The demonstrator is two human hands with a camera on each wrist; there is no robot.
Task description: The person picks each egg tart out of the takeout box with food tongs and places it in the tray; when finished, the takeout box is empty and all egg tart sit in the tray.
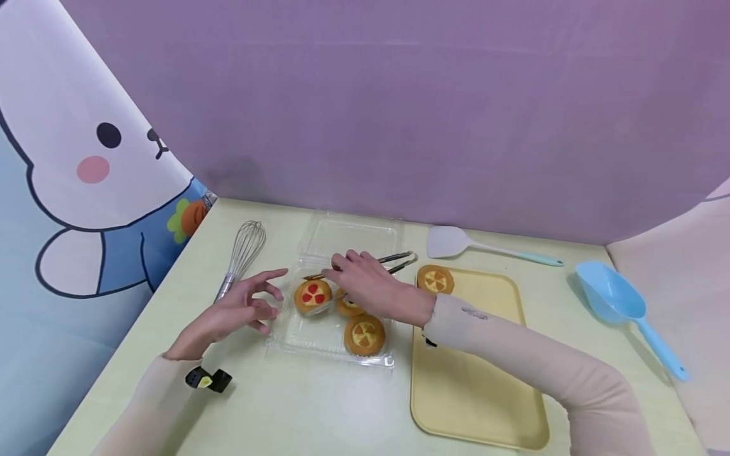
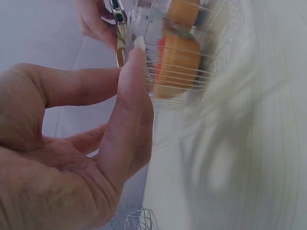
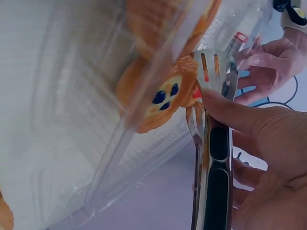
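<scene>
My right hand (image 1: 371, 285) grips metal tongs (image 3: 216, 158) with black handle inserts, over a clear plastic clamshell box (image 1: 302, 332). The tongs' slotted ends reach the red-topped tart (image 1: 312, 295) at the box's left side; whether they clamp it, I cannot tell. Partly under the right hand is a tart with dark blue spots (image 3: 165, 96). A tart with orange wedges (image 1: 365, 335) lies at the box's front right. My left hand (image 1: 236, 307), fingers loosely bent and holding nothing, is beside the box's left edge; contact with it is unclear.
Right of the box lies a yellow tray (image 1: 479, 399) with one tart (image 1: 435, 279) at its back left corner. A whisk (image 1: 245, 250) is at left, a white spatula (image 1: 447, 242) behind the tray, a blue scoop (image 1: 613, 294) at right. The box's lid (image 1: 350, 233) lies open behind it.
</scene>
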